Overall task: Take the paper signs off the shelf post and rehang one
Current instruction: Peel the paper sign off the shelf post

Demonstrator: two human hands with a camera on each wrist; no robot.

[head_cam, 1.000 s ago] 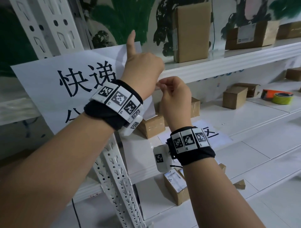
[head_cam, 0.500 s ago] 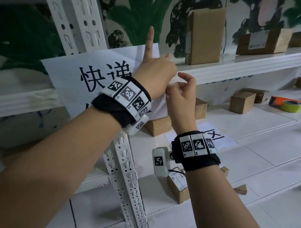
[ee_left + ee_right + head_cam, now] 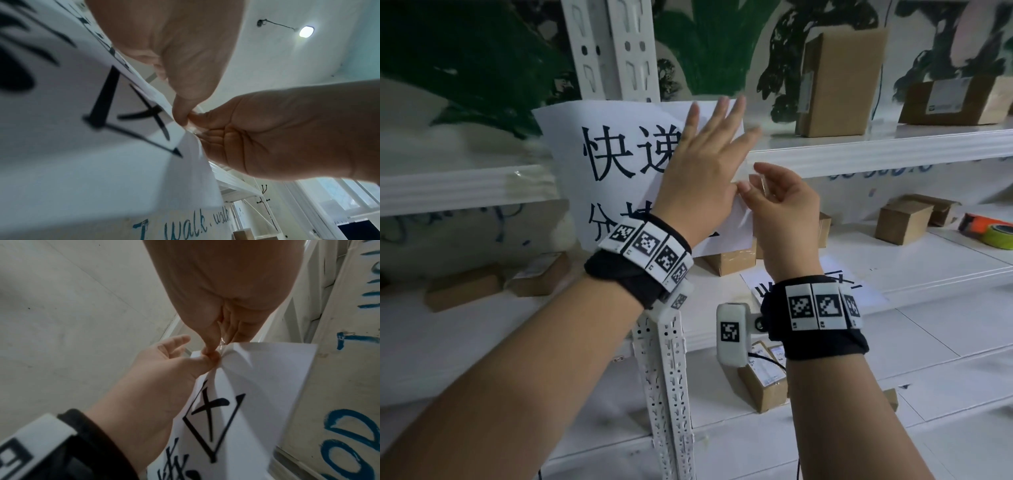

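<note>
Across the shelf post [image 3: 613, 51] hangs the paper sign [image 3: 599, 164], its black characters facing out and its right part spread over the front edge of the upper shelf [image 3: 893, 150]. Flat on that right part lies the left hand [image 3: 698, 178], grip wide with fingers straight and splayed, thumb at the sheet's right edge. Touching that thumb, the right hand [image 3: 784, 212] has its grip narrow, thumb and forefinger pinching what looks like clear tape [image 3: 222, 339] at that edge. Further right, a second sign [image 3: 835, 284] lies flat on the lower shelf.
</note>
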